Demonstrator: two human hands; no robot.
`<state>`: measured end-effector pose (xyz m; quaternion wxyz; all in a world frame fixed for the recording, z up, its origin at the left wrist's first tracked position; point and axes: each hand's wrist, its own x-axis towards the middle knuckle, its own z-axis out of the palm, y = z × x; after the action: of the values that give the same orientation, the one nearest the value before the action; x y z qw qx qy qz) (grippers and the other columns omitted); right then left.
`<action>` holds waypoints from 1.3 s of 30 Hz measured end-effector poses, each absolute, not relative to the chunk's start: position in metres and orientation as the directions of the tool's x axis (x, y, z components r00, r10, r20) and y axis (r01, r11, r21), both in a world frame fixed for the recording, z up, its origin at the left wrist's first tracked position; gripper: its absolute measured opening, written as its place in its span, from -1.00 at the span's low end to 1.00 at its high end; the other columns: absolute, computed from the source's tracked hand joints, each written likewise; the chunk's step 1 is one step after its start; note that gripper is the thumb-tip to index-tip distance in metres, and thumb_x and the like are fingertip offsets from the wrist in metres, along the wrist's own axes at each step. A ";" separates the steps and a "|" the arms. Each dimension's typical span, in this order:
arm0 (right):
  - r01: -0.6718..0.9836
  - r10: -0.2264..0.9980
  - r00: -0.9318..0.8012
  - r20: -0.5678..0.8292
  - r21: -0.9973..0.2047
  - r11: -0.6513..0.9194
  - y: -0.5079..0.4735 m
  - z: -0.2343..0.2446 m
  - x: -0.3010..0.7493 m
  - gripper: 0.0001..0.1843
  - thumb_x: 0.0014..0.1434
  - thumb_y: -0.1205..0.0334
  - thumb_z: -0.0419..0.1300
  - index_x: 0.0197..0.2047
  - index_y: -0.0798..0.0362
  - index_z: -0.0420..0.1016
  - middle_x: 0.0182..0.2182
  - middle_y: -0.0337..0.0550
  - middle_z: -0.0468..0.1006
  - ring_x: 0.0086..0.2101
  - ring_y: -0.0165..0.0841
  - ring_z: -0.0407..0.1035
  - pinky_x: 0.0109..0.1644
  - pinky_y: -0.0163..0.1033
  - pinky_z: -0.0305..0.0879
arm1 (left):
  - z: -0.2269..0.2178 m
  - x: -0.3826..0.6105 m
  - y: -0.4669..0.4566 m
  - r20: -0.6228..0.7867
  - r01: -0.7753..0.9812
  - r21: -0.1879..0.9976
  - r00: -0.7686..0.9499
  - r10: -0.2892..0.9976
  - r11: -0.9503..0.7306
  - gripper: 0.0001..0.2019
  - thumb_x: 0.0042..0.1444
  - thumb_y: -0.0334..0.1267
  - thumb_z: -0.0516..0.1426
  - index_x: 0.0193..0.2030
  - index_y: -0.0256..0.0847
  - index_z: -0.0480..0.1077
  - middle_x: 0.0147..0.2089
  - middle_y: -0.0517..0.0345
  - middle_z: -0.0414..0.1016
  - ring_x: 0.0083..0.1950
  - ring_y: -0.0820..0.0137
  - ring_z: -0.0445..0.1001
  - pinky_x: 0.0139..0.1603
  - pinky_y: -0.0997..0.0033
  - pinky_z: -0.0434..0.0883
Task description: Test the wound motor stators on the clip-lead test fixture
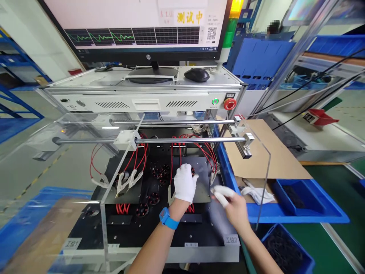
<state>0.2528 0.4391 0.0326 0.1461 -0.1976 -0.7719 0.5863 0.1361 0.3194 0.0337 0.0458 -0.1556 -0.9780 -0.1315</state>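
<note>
Our left hand (pixel 185 183), in a white glove, lies knuckles-up on the black plate (pixel 203 190). Its fingers are curled down together and their tips are hidden, so we cannot tell whether they pinch anything. A small round coil (pixel 194 171) peeks out just beyond those fingers. More coils (pixel 161 173) sit to their left, near the white clips (pixel 127 182) on red wires (pixel 137 156). Our right hand (pixel 232 207) is blurred, its white-capped fingers (pixel 221 195) stretched leftwards, near the left hand but apart from it. Whether they hold something we cannot tell. To their right lie a white cloth (pixel 258 195) and a blue tray (pixel 312 198).
</note>
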 end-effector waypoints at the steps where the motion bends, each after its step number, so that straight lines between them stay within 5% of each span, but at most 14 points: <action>1: 0.099 0.461 -0.887 -0.019 -0.984 0.149 0.438 0.032 0.227 -0.69 -0.04 0.01 0.21 -0.31 0.06 0.52 -0.39 -0.11 0.56 -0.39 -0.26 0.46 -0.34 -0.19 0.42 | 0.032 0.135 0.320 0.124 0.306 0.241 -0.951 0.284 0.921 -0.57 0.02 -0.15 0.15 0.01 -0.18 0.17 -0.12 0.05 0.27 -0.12 0.26 0.29 -0.21 0.33 0.31; 4: 0.065 0.485 -0.871 -0.085 -0.996 -0.057 0.442 0.022 0.168 -0.60 -0.19 -0.02 0.31 -0.37 0.14 0.49 -0.43 -0.09 0.55 -0.45 -0.29 0.44 -0.47 -0.28 0.37 | 0.027 0.135 0.320 0.093 0.309 0.234 -0.951 0.295 0.922 -0.37 0.00 -0.17 0.17 0.18 -0.14 0.01 -0.11 0.02 0.27 -0.14 0.24 0.30 -0.22 0.32 0.31; 11: 0.183 0.424 -0.860 -0.285 -0.947 -0.264 0.451 0.012 0.133 -0.57 -0.33 0.08 0.37 -0.39 0.18 0.47 -0.45 -0.10 0.54 -0.51 -0.38 0.43 -0.53 -0.39 0.33 | 0.024 0.131 0.312 0.102 0.489 0.336 -0.868 0.485 0.805 -0.60 0.03 -0.32 0.13 0.04 -0.09 0.21 0.03 0.07 0.23 0.05 0.23 0.19 -0.01 0.26 0.27; 28: 0.218 0.412 -0.860 -0.302 -0.946 -0.239 0.450 0.013 0.137 -0.62 -0.39 0.15 0.38 -0.44 0.16 0.48 -0.51 -0.15 0.53 -0.56 -0.42 0.41 -0.54 -0.41 0.31 | 0.030 0.129 0.311 -0.005 0.484 0.295 -0.861 0.508 0.824 -0.65 0.08 -0.24 0.08 0.04 -0.04 0.20 0.02 0.05 0.20 0.03 0.21 0.19 -0.13 0.30 0.33; 39: 0.232 0.367 -0.904 -0.221 -0.973 -0.013 0.450 -0.004 0.135 -0.58 -0.29 -0.02 0.34 -0.47 0.19 0.49 -0.62 -0.14 0.48 -0.60 -0.42 0.34 -0.57 -0.37 0.26 | 0.026 0.130 0.311 0.001 0.483 0.304 -0.862 0.506 0.821 -0.63 0.09 -0.25 0.07 0.06 -0.03 0.19 0.03 0.04 0.20 0.02 0.21 0.19 -0.13 0.28 0.33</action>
<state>0.1350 0.4501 -0.0039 0.0498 -0.2139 -0.7006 0.6789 0.1299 0.3112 0.0263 -0.0397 -0.2593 -0.9535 -0.1485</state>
